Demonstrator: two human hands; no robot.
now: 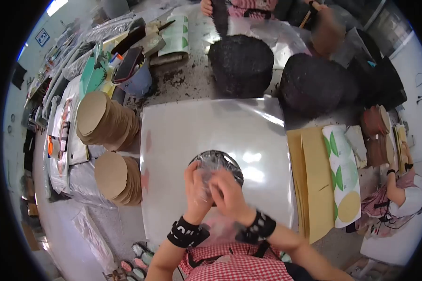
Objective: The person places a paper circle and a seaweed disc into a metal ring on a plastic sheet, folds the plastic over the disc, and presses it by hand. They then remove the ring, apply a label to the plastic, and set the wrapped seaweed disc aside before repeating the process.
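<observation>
Close together in front of me, my left hand (195,192) and my right hand (229,194) have their fingers bent and pinched on crinkled clear plastic film (204,180). Beneath and just beyond them is a dark round disc-shaped thing (232,164), partly covered by the film and my fingers. It lies on a shiny pale sheet (173,126) that covers the work surface. My wrists carry black bands. Whether the film fully wraps the disc is hidden.
Stacks of round brown paper discs (110,175) stand on the left, near a blue tub (135,82) of tools. Large black crumbly lumps (241,65) lie at the back. Folded brown paper (309,182) and green-patterned wrappers (344,173) sit right. Other people work behind and at right.
</observation>
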